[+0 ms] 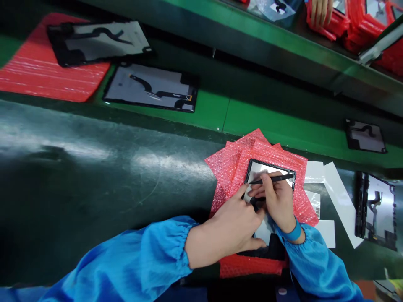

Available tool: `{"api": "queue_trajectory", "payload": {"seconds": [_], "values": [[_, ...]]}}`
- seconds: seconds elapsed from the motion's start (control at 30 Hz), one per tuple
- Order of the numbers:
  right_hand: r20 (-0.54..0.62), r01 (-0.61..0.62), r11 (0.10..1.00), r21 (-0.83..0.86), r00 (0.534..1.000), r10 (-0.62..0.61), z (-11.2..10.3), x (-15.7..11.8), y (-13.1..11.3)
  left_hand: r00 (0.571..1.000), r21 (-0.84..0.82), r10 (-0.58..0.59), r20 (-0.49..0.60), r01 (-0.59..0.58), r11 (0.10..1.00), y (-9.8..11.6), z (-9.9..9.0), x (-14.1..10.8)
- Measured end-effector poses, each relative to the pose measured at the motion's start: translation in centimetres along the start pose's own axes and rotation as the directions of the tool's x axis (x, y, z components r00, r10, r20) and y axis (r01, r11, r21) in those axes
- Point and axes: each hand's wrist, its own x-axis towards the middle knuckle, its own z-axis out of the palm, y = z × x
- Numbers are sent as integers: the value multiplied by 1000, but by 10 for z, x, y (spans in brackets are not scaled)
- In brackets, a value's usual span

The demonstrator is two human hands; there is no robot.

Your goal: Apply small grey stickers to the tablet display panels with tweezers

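A tablet screen panel (pixel 264 235) with a black frame and pale backing lies on several pink-red bubble-wrap bags (pixel 241 161). My right hand (pixel 280 203) is closed on black tweezers (pixel 280 178), whose tip points left at the panel's left edge. Beside that tip rests the index finger of my left hand (pixel 234 222). Its thumb is stretched apart across the lower part of the panel, and the hand appears to hold nothing. Both hands cover much of the panel's middle, so what the tweezers touch is too small to tell.
White cards (pixel 341 201) lie right of the bubble wrap, with another panel (pixel 376 212) beyond. Further panels (pixel 163 86) sit on the green ledge (pixel 245 113), one partly on a red bag (pixel 59 75). On the upper shelf, another person's hand (pixel 321 12) touches red-wrapped items.
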Motion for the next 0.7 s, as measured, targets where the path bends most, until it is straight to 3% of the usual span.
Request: {"api": "queue_trajectory", "payload": {"seconds": [0.13, 0.17, 0.23, 0.27, 0.33, 0.37, 0.4, 0.47, 0.57, 0.63, 0.7], "values": [[-37, 17, 997, 80, 999, -14, -4, -3, -6, 1000, -74, 19, -15, -20, 997, -5, -13, -3], [-52, 35, 994, 106, 998, -29, -8, -6, -8, 1000, -104, -20, -15, 18, 994, -6, -19, -7], [-86, 67, 986, 150, 995, -54, -19, -15, -10, 975, -133, -222, 18, 223, 966, -11, -28, -17], [-101, 80, 983, 164, 993, -64, -26, -20, -9, 930, -124, -363, 49, 366, 922, -14, -31, -23], [-124, 96, 981, 170, 989, -75, -38, -28, -3, 800, -90, -587, 122, 598, 797, -20, -33, -34], [-129, 102, 981, 165, 988, -81, -43, -32, 2, 757, -92, -634, 159, 650, 754, -23, -32, -38], [-131, 114, 980, 162, 987, -93, -46, -34, 7, 742, -112, -644, 187, 668, 736, -25, -30, -41], [-137, 144, 976, 165, 983, -122, -49, -37, 18, 763, -168, -614, 202, 645, 746, -25, -26, -42], [-178, 200, 960, 195, 970, -166, -46, -37, 30, 828, -350, -546, 129, 554, 756, -15, -23, -37], [-229, 223, 946, 235, 959, -169, -44, -38, 33, 860, -577, -505, 76, 451, 681, -5, -21, -33], [-280, 232, 930, 287, 948, -150, -43, -38, 33, 864, -775, -503, -4, 316, 548, 2, -16, -28]]}}
